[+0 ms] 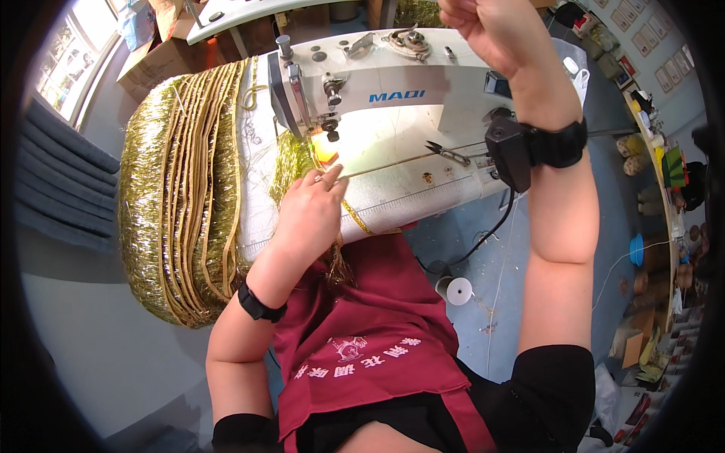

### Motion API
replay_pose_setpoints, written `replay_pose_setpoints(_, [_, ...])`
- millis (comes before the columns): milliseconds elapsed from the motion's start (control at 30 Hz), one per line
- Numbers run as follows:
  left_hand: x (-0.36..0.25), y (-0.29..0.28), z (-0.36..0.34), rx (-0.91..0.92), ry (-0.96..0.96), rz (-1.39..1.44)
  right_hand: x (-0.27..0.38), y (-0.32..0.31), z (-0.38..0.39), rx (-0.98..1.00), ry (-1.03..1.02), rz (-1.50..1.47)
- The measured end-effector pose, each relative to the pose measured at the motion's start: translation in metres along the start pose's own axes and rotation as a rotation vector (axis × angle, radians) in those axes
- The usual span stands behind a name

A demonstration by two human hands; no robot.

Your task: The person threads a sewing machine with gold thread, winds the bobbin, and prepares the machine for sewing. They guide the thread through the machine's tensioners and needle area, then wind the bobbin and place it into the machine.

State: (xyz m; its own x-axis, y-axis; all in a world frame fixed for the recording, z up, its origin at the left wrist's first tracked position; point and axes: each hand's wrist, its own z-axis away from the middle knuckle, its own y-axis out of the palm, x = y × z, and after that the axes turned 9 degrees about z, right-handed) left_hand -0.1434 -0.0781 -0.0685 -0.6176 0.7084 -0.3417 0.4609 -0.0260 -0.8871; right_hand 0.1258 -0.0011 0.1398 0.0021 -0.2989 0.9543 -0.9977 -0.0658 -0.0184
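My left hand (310, 211) rests on the sewing machine bed beside the needle area. Its fingers press together on a gold tinsel fringe (288, 162), whose shiny strands spread to the left of the presser foot (331, 136). A narrow gold braid (355, 217) comes out past the fingers and runs over the bed's front edge. My right hand (487, 30) is raised above the right end of the sewing machine (408, 87). The top of the picture cuts it off; its fingers curl inward, and whatever they hold cannot be made out.
A thick bundle of gold tinsel fringe (181, 196) drapes over the bed's left end. Thread snips (447, 153) lie on the bed, right of the needle. A white spool (458, 291) stands on the blue floor, near a black cable (483, 245). Cardboard boxes (155, 68) sit at the back left.
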Motion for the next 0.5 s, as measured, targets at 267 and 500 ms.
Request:
replay_pose_setpoints(267, [-0.051,-0.079,-0.052,-0.316,0.236,0.345,0.007,-0.048,-0.009,-0.084,-0.116,0.518])
replay_pose_setpoints(500, [-0.047,-0.1,-0.106,-0.337,0.148,0.159,-0.009,-0.071,-0.019,-0.09,-0.074,0.426])
